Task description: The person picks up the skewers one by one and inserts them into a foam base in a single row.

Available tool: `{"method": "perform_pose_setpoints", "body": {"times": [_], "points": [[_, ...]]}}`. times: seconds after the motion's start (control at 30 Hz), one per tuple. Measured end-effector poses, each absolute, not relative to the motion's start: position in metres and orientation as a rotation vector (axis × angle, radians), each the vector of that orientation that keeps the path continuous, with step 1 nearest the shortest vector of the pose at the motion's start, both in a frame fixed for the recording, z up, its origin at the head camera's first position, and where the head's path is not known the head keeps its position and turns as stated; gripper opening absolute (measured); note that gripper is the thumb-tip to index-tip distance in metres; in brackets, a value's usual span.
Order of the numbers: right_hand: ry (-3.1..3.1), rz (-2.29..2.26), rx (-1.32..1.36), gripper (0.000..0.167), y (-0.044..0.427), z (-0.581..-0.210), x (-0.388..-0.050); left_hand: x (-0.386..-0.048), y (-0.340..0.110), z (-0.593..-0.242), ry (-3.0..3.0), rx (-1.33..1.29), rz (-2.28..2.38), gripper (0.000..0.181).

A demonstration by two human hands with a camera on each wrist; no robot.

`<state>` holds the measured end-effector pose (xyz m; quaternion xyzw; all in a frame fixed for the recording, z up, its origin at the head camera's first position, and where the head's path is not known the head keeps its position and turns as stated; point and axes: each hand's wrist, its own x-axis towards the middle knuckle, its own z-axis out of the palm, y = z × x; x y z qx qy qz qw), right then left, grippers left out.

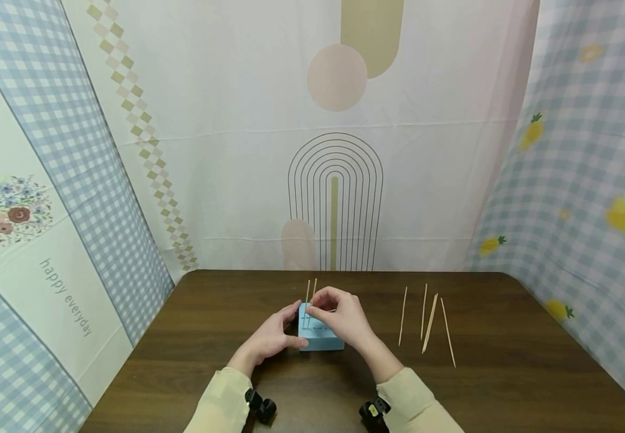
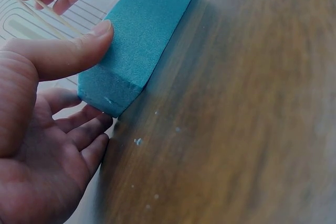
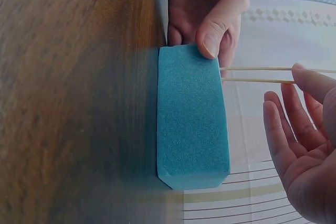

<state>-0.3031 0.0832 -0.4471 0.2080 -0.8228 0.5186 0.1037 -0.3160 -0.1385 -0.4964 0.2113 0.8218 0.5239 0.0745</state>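
I've got the L hand (image 1: 272,337) gripping the blue foam block (image 1: 321,344) (it sits below the R hand (image 1: 344,314)); R pinches a thin stick (image 3: 257,81), 2nd stick (image 3: 257,68) right beside its fingertips. I'd brace L, pinch lower & push straight, gently, so it prob. won't snap.

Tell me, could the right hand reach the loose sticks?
Probably yes: nothing shows between the right hand and the loose sticks, though it pinches a standing stick at the blue block.
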Motion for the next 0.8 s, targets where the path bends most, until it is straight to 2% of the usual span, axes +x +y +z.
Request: {"method": "perform_pose_setpoints", "body": {"times": [0.8], "points": [[-2.424, 1.519, 0.616, 0.016, 0.0839, -0.4485, -0.305, -0.3151, -0.139, -0.4949, 2.47, 0.624, 1.562, 0.099]]}}
